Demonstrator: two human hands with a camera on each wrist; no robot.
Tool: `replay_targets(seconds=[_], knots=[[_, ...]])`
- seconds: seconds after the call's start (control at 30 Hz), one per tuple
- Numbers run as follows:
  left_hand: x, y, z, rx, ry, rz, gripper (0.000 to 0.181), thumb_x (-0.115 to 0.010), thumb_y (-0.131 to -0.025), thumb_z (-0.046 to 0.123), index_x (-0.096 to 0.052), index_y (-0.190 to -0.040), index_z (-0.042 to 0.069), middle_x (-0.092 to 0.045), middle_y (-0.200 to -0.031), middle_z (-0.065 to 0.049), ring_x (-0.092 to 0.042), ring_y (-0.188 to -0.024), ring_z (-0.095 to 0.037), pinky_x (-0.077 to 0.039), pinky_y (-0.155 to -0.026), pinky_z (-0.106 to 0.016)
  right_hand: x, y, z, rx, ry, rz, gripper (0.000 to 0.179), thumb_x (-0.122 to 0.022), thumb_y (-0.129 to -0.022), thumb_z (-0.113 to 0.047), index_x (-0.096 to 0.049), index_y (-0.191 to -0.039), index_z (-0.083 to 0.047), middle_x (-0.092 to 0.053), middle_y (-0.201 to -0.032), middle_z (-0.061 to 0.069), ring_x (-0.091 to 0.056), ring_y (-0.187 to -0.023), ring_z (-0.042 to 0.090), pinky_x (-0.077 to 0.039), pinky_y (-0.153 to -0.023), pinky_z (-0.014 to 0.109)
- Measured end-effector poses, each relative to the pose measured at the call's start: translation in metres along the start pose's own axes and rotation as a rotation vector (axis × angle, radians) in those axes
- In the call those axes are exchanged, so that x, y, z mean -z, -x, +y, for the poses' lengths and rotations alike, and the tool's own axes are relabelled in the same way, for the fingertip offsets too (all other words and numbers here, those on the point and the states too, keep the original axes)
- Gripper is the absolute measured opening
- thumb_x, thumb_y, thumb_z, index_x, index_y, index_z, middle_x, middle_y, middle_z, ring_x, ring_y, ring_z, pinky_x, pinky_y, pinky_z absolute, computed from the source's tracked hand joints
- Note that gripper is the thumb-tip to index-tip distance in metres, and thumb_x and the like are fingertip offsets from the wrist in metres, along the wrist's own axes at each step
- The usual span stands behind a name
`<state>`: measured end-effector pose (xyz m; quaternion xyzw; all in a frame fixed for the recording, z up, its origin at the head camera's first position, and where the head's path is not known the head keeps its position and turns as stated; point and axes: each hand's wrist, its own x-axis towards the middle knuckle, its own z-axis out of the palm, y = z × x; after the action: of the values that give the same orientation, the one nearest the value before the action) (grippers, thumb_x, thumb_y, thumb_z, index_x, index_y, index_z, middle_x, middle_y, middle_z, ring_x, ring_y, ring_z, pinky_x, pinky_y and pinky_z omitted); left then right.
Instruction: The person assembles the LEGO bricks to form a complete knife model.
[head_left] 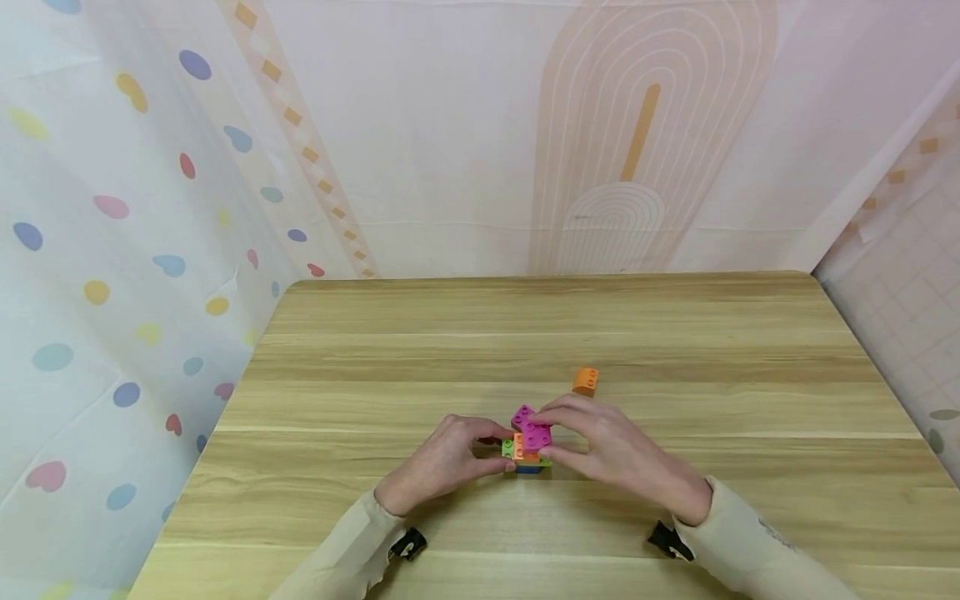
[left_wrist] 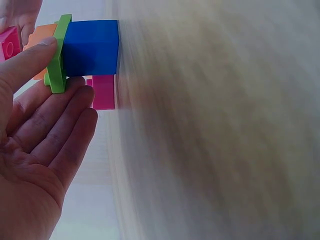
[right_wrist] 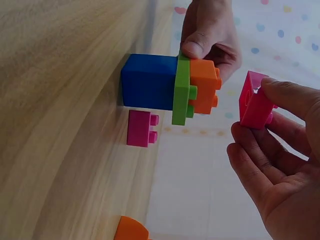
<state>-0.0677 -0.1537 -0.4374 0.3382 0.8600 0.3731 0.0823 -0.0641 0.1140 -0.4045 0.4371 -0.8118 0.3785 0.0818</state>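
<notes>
A small stack stands on the table: a blue brick [right_wrist: 150, 82] at the bottom, a thin lime green plate [right_wrist: 180, 97] over it, and an orange brick [right_wrist: 201, 87] on top. My left hand [head_left: 446, 454] pinches the green plate between thumb and fingers, steadying the stack from its left side. With thumb and fingertips, my right hand [head_left: 611, 442] holds a pink brick [right_wrist: 256, 102] above the orange one, a gap showing between them in the right wrist view. A second pink brick [right_wrist: 139, 128] sits on the table just behind the stack.
An orange brick with a curved side [head_left: 586, 381] lies beyond my right hand on the wooden table [head_left: 360, 350]. A patterned curtain [head_left: 450, 142] hangs along the table's back edge, and a dotted one [head_left: 150, 333] covers the left side.
</notes>
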Motion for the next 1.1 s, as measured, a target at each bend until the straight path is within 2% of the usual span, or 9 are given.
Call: replay_targets(seconds=[0.3,0.5,0.7,1.1], knots=[[-0.001,-0.001,-0.001,-0.005,0.004,-0.001,0.029,-0.082,-0.091,0.018,-0.075,-0.116,0.005,-0.077,-0.114,-0.006,-0.072,-0.106,-0.018,-0.058,-0.092,-0.03,-0.01,-0.003,0.003,-0.015,-0.007,-0.032,0.035,-0.083,-0.089,-0.016,-0.073,-0.121,-0.005,-0.071,-0.121,0.004,-0.067,-0.112,0.02,-0.058,-0.094,0.033],[-0.001,-0.001,-0.001,-0.008,0.003,0.001,0.029,-0.082,-0.091,0.018,-0.075,-0.116,0.004,-0.077,-0.114,-0.007,-0.072,-0.106,-0.017,-0.059,-0.091,-0.029,-0.011,-0.003,0.002,-0.043,0.01,-0.084,0.037,-0.08,-0.092,-0.017,-0.072,-0.125,-0.004,-0.071,-0.124,0.006,-0.066,-0.114,0.021,-0.057,-0.096,0.034],[-0.001,-0.002,-0.001,-0.008,0.004,0.005,0.03,-0.083,-0.09,0.018,-0.075,-0.116,0.005,-0.077,-0.114,-0.007,-0.072,-0.105,-0.018,-0.058,-0.093,-0.029,-0.014,-0.003,0.004,-0.031,0.027,-0.09,0.034,-0.08,-0.092,-0.016,-0.072,-0.123,-0.004,-0.071,-0.121,0.006,-0.068,-0.109,0.02,-0.058,-0.093,0.032],[-0.001,-0.002,0.0,-0.007,0.007,0.001,0.031,-0.084,-0.088,0.017,-0.075,-0.116,0.004,-0.077,-0.114,-0.008,-0.073,-0.106,-0.02,-0.058,-0.094,-0.03,-0.013,-0.003,0.002,0.005,0.127,-0.117,0.033,-0.081,-0.091,-0.02,-0.071,-0.119,-0.004,-0.068,-0.112,0.002,-0.067,-0.098,0.013,-0.057,-0.088,0.023]])
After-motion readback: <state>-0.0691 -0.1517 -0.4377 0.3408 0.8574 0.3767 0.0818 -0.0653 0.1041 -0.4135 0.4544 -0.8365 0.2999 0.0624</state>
